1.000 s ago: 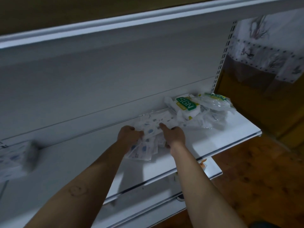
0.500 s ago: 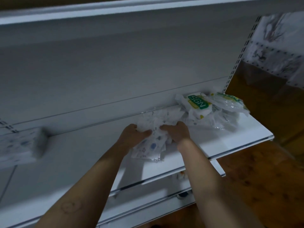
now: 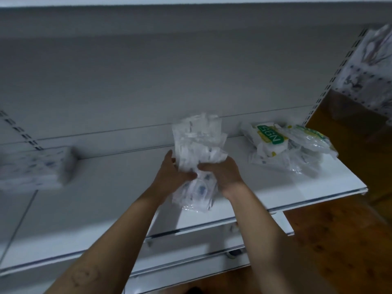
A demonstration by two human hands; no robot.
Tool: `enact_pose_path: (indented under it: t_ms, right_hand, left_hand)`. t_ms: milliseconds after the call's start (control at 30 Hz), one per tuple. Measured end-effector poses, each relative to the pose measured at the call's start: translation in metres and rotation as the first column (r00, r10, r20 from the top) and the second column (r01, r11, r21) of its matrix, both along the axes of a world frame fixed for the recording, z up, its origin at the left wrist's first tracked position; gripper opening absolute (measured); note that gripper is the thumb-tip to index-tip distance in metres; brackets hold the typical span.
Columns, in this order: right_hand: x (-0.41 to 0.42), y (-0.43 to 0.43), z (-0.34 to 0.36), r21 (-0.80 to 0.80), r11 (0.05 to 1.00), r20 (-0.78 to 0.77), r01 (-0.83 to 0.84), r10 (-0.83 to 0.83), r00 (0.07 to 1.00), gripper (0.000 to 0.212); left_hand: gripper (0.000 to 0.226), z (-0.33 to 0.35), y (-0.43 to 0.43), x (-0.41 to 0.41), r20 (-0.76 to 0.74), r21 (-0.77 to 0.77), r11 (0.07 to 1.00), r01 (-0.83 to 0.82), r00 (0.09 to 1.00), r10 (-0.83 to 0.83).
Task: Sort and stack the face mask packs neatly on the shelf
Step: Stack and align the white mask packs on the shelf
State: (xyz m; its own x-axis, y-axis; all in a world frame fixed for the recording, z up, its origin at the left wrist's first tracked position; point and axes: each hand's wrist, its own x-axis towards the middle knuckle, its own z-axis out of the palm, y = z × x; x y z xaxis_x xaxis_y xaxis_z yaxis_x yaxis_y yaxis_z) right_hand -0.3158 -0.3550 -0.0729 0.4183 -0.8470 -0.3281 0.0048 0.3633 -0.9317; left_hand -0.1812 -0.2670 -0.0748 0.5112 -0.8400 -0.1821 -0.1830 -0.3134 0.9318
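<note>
Glossy, crinkled clear plastic on the mask packs — smooth, matt white-painted metal for the shelf; dull brown wood-look floor.

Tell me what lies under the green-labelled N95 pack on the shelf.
The N95 pack lies on a loose heap of clear-wrapped mask packs, on the white shelf. Their number is hidden by the overlapping wrappers.

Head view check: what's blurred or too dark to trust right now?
Head view: dim, flat light; the stack at far left is motion-smeared; the bundle of packs gripped by the left hand and right hand is soft, prints faint; the N95 pack on the right is legible.
</note>
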Motion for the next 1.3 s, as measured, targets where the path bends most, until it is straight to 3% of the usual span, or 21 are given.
enact_pose_path:
  t_ms: [100, 167, 300, 400, 433, 500, 567, 700, 867, 967, 1100, 1300]
  right_hand:
    - [0.001, 0.006, 0.018, -0.156, 0.982, 0.143, -0.108, 0.131, 0.981, 0.045]
    - [0.002, 0.010, 0.026, -0.238, 0.959, 0.187, -0.154, 0.201, 0.961, 0.044]
    - [-0.002, 0.026, 0.010, -0.340, 0.902, 0.056, -0.266, 0.302, 0.952, 0.055]
    - [0.002, 0.033, 0.000, -0.345, 0.909, 0.060, -0.233, 0.270, 0.961, 0.080]
    - [0.006, 0.033, 0.000, -0.343, 0.919, 0.072, -0.195, 0.233, 0.970, 0.080]
    - [0.015, 0.029, 0.000, -0.375, 0.922, 0.058, -0.100, 0.130, 0.990, 0.066]
    - [0.022, 0.026, 0.000, -0.407, 0.911, -0.006, -0.062, 0.065, 0.998, 0.052]
    - [0.035, 0.027, -0.001, -0.421, 0.906, -0.009, -0.041, 0.041, 0.999, 0.036]
    - [0.043, 0.036, 0.002, -0.337, 0.941, 0.095, 0.023, 0.009, 0.995, 0.038]
    - [0.039, 0.039, 0.005, -0.335, 0.940, 0.155, 0.062, -0.010, 0.988, 0.034]
    - [0.036, 0.042, 0.001, -0.287, 0.957, 0.011, -0.047, 0.052, 0.999, 0.037]
    - [0.043, 0.044, 0.010, -0.275, 0.950, -0.081, -0.149, 0.131, 0.988, 0.032]
  left_hand:
    - [0.073, 0.020, 0.011, 0.012, 0.076, -0.161, 0.984, 0.074, 0.995, -0.062]
    - [0.063, 0.028, 0.020, 0.015, 0.141, -0.221, 0.972, 0.083, 0.989, -0.052]
    - [0.067, 0.007, 0.043, 0.014, 0.214, -0.227, 0.972, 0.062, 0.977, -0.012]
    - [0.076, -0.002, 0.047, 0.010, 0.223, -0.295, 0.955, 0.016, 0.973, 0.053]
    - [0.069, -0.001, 0.044, 0.009, 0.214, -0.316, 0.949, -0.003, 0.974, 0.075]
    - [0.049, 0.003, 0.036, 0.008, 0.140, -0.368, 0.928, -0.058, 0.983, 0.117]
    - [0.045, 0.007, 0.028, 0.009, 0.058, -0.397, 0.911, -0.111, 0.988, 0.146]
    - [0.047, 0.009, 0.019, 0.005, 0.142, -0.423, 0.906, -0.029, 0.985, 0.098]
    - [0.063, 0.013, 0.011, -0.001, 0.132, -0.450, 0.893, -0.020, 0.987, 0.089]
    - [0.056, 0.016, 0.013, 0.000, 0.120, -0.457, 0.889, -0.021, 0.989, 0.085]
    - [0.041, 0.005, 0.018, 0.005, 0.185, -0.351, 0.935, 0.046, 0.983, 0.021]
    - [0.055, 0.013, 0.029, 0.010, -0.004, -0.336, 0.931, -0.144, 0.988, 0.152]
